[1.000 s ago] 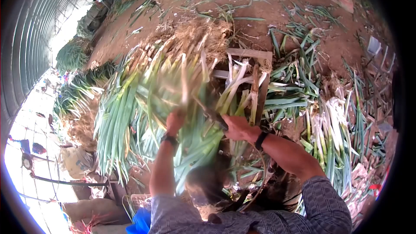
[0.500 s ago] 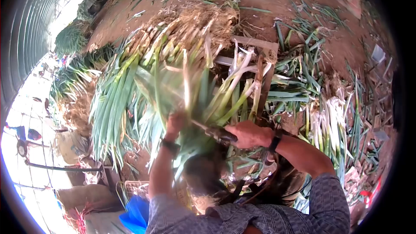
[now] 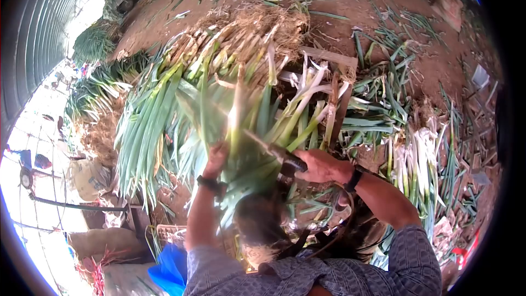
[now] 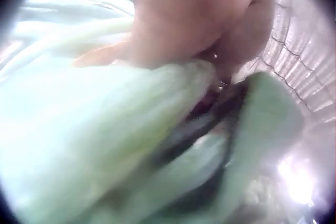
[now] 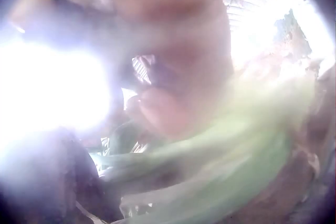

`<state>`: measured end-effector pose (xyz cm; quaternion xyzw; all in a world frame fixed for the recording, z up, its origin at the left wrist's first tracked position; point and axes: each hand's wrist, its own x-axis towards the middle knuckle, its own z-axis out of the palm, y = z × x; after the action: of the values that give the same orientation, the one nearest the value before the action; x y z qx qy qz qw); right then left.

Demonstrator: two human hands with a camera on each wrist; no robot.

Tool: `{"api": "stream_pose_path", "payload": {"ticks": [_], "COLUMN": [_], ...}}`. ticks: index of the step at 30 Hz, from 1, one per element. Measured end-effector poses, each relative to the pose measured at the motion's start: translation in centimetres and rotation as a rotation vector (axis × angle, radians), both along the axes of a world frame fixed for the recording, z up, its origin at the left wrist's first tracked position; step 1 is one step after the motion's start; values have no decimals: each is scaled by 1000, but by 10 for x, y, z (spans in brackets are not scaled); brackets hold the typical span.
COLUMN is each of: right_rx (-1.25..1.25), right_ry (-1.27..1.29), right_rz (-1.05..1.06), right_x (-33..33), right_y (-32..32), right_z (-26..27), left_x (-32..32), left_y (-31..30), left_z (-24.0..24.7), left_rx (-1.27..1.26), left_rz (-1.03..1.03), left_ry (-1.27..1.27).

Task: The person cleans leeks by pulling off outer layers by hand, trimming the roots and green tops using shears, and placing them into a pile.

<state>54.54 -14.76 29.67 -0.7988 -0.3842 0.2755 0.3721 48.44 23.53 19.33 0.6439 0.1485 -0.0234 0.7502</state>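
Observation:
My left hand (image 3: 217, 159) grips a leek (image 3: 236, 107) whose pale shank stands upward and whose leaves are blurred. In the left wrist view, broad green leaves (image 4: 100, 124) spread below the palm. To its right, my right hand (image 3: 322, 166) holds an air blow gun (image 3: 286, 157) by its dark handle. The thin nozzle points up and left toward the leek's shank. A curved hose (image 3: 350, 214) runs below this hand. Glare and blur hide most of the gun in the right wrist view, where green leaves show beneath the fingers.
A large pile of leeks (image 3: 148, 115), roots at the far side, lies left of the hands. Pale-stemmed leeks (image 3: 309, 96) rest against a wooden frame (image 3: 342, 98). More peeled leeks (image 3: 419, 159) lie at the right among scattered leaves. A blue bag (image 3: 169, 271) is near my left elbow.
The view has shifted a little. The air blow gun has moved slightly right and down from the leek, its nozzle now showing more clearly. Both hands keep their hold.

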Motion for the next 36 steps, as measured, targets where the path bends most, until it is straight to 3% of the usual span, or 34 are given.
{"api": "stream_pose_path", "payload": {"ticks": [3, 4, 5, 7, 8, 11, 12, 15, 19, 20, 23, 27, 30, 31, 33, 36], "right_rx": [-49, -18, 12, -20, -13, -27, -33, 8, 15, 30, 68, 96, 71, 54, 72, 18], "right_ry": [-42, -45, -46, -54, -81, -104, -122, -196, -157, -208, -301, -275, -166, -106, -181, -243], "right_rz": [-1, 5, 13, -50, -86, -142, -142, -159, -247, -245, -273, -306, -344, -361, -270, -262], "right_x": [4, 2, 0, 0, 4, 9, 11, 17, 28, 30, 37, 35, 36, 35, 32, 33], "right_y": [0, 2, 2, 5, 8, 13, 15, 24, 37, 39, 42, 35, 30, 30, 27, 27], "right_z": [-10, -15, -20, -3, -12, -15, -20, -31, -39, -42, -45, -32, -32, -34, -21, -29], "left_x": [4, 15, 23, 30, 26, 39, 42, 55, 89, 98, 118, 113, 92, 79, 52, 40], "left_y": [16, 24, 23, -17, -38, -41, -33, -36, -59, -67, -71, -50, -27, -28, -55, -61], "left_z": [-33, -33, -39, 10, 35, 37, 23, 18, 49, 54, 43, 13, -4, 7, 44, 34], "left_rx": [57, 543, 793, 1288, 1490, 1685, 1501, 1444, 1389, 1459, 1216, 959, 722, 714, 437, 413], "left_rz": [-37, -221, -175, -77, 92, 294, 187, -10, -105, -99, 182, 131, 36, 41, 58, 120], "left_ry": [-53, -92, 39, 314, -9, -406, -309, -148, 53, 95, -104, -393, -198, -135, 47, 13]}}
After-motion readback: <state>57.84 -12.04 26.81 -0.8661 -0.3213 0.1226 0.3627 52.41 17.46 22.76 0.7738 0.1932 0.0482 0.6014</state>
